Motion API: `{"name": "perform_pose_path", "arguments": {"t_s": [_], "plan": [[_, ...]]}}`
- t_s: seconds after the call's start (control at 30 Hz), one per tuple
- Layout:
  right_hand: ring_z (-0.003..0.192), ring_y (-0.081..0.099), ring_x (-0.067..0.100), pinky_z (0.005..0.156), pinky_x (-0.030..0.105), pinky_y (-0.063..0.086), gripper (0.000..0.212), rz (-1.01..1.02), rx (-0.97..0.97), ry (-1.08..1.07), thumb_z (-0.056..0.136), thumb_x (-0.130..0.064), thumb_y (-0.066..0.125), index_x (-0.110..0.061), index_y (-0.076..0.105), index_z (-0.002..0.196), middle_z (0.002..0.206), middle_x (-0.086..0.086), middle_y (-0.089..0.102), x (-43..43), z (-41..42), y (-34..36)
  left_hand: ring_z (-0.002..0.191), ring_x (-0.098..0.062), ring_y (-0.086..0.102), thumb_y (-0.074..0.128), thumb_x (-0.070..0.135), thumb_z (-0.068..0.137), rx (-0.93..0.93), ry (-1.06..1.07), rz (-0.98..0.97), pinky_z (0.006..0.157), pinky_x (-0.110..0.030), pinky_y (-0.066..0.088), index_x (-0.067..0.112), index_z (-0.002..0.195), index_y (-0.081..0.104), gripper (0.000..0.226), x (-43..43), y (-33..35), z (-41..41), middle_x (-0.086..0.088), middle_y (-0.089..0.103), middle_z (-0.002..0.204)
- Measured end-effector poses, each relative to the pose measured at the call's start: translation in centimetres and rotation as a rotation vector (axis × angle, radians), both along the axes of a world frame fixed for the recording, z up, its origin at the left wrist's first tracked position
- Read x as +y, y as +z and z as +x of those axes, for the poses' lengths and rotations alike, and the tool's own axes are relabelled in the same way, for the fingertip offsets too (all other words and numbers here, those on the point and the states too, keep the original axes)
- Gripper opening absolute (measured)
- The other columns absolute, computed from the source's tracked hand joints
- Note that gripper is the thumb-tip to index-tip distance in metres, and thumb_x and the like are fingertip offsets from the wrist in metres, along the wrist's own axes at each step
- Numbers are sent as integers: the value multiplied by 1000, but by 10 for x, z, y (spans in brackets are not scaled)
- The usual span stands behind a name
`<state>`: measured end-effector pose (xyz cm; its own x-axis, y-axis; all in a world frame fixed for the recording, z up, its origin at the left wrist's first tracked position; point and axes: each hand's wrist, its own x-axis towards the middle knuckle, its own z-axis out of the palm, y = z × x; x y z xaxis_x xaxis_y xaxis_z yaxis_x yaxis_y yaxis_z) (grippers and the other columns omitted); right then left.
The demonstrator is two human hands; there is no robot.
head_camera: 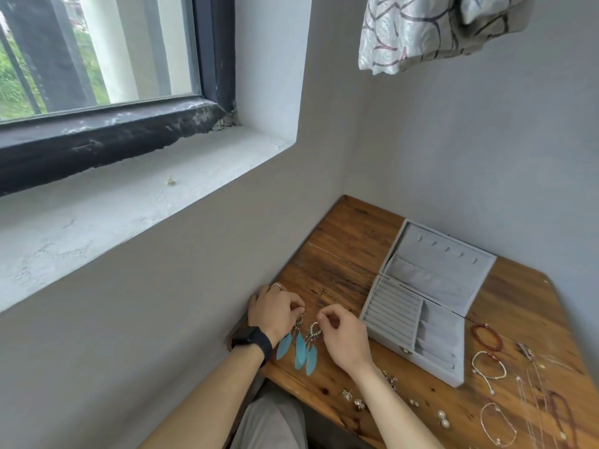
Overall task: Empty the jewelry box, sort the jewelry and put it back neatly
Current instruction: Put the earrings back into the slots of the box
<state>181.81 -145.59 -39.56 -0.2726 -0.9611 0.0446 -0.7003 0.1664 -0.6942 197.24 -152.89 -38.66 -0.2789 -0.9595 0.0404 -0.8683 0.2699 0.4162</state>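
My left hand (275, 311) and right hand (343, 338) each pinch one of the earrings (301, 346) by its hook, feathers trailing toward me over the counter (340, 241), with the empty box (431, 367) just right of my right hand, the nearer one.

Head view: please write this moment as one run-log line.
phase: sorting | left hand: pinches feather earrings | right hand: pinches feather earrings | jewelry box: open, empty | bracelets: on table
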Motion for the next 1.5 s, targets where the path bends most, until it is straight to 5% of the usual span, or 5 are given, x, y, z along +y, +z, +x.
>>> {"name": "perform_pose_path", "arguments": {"t_s": [0.23, 0.57, 0.87, 1.03, 1.5], "plan": [[93, 55, -20, 67, 1, 41, 9, -63, -254, -93, 94, -33, 64, -41, 66, 90, 93, -38, 63, 22, -10, 15, 116, -17, 50, 49, 45, 97, -86, -117, -33, 101, -38, 38, 43, 106, 65, 19, -5, 2, -1, 10, 58, 116], [91, 67, -5, 77, 16, 49, 8, -152, -568, -108, 93, -39, 66, -42, 73, 94, 92, -17, 75, 47, -26, 52, 101, -13, 56, 60, 51, 93, -99, -218, 30, 85, -33, 48, 41, 94, 67, 13, -15, 5, -1, 16, 55, 98], [88, 70, 6, 74, 21, 57, 13, -243, -679, -196, 92, -32, 70, -37, 77, 100, 94, -13, 76, 72, -51, 72, 90, 8, 60, 64, 46, 90, 425, -335, 90, 74, -13, 42, 39, 87, 67, 9, 7, 68, -33, 26, 68, 90], [93, 67, -6, 71, 10, 52, 13, -293, -595, -210, 90, -29, 72, -39, 75, 98, 97, -23, 74, 94, -70, 86, 93, -5, 68, 69, 36, 90, 672, -469, 157, 86, -28, 54, 28, 87, 71, 10, 34, 104, -58, 15, 74, 93], [87, 72, 6, 70, 13, 53, 8, -414, -652, -244, 83, -22, 79, -29, 79, 87, 87, -4, 77, 141, -104, 109, 82, -6, 71, 75, 27, 89, 708, -649, 253, 74, -16, 52, 20, 93, 76, 7, 87, 123, -121, 8, 76, 87]]}}
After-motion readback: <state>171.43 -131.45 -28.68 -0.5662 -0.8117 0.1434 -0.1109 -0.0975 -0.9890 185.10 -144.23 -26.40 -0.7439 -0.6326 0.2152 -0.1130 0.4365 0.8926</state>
